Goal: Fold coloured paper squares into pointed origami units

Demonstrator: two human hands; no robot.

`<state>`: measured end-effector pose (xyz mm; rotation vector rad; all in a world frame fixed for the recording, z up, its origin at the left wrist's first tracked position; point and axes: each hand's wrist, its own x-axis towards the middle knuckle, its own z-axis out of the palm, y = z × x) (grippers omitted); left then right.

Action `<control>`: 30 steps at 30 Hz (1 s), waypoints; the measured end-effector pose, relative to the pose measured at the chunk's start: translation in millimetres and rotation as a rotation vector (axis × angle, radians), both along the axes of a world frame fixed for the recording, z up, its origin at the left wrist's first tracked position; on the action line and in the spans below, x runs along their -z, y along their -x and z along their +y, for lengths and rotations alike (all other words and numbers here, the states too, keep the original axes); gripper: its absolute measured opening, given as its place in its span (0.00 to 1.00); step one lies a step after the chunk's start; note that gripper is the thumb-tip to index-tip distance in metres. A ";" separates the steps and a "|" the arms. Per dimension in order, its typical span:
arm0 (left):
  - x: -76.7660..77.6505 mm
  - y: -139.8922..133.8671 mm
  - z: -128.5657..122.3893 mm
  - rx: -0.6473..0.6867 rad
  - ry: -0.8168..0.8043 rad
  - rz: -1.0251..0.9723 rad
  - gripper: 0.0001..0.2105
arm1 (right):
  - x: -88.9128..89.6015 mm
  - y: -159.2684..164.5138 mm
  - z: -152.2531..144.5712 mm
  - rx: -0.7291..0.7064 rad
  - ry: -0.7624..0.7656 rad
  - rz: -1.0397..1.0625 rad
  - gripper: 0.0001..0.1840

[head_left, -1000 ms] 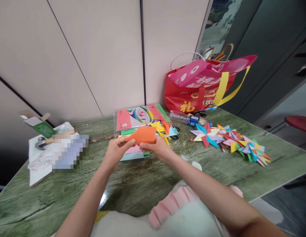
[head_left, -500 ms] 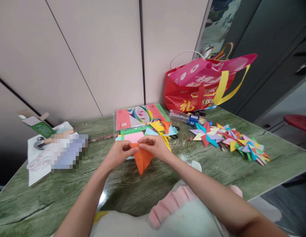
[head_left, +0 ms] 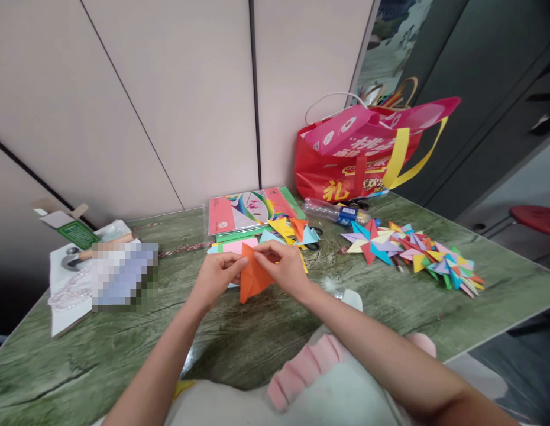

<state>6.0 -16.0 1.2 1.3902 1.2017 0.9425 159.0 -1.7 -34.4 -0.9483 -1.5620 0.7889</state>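
A creased sheet of orange origami paper (head_left: 254, 280) is held up above the table, partly folded, with a point hanging down. My left hand (head_left: 219, 275) pinches its left edge between thumb and fingers. On the right, my right hand (head_left: 281, 266) grips its upper edge, fingers closed. Just behind the hands lie a pink sheet (head_left: 238, 245) and folded pieces in yellow (head_left: 281, 227), orange and light blue. A plastic-sleeved packet of coloured paper (head_left: 251, 210) rests farther back.
Folded multicoloured paper stars (head_left: 370, 241) lie on the right of the green marbled table (head_left: 434, 331). Behind them are a plastic bottle (head_left: 332, 211), scissors (head_left: 317, 238) and a red gift bag (head_left: 346, 160). On the left are a hammer-like tool (head_left: 95, 249) and a green-white box (head_left: 75, 228).
The orange paper has been turned and raised slightly; its lower point now hangs farther left and its top corner stands above the fingers. My right hand has shifted slightly right.
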 end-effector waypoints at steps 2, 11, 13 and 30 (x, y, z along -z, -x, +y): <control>0.1 -0.7 -0.2 -0.009 -0.005 -0.012 0.10 | -0.6 -0.1 -2.2 0.008 -0.075 -0.082 0.08; 2.8 6.1 4.1 -0.032 -0.044 -0.003 0.10 | -6.1 1.7 -1.3 -0.082 -0.075 0.014 0.09; 3.0 7.3 4.7 -0.017 -0.059 0.011 0.10 | -6.0 1.0 1.4 -0.160 0.100 0.141 0.08; -2.8 5.2 0.0 0.053 -0.086 0.117 0.10 | -3.3 0.2 5.5 -0.385 0.426 0.416 0.15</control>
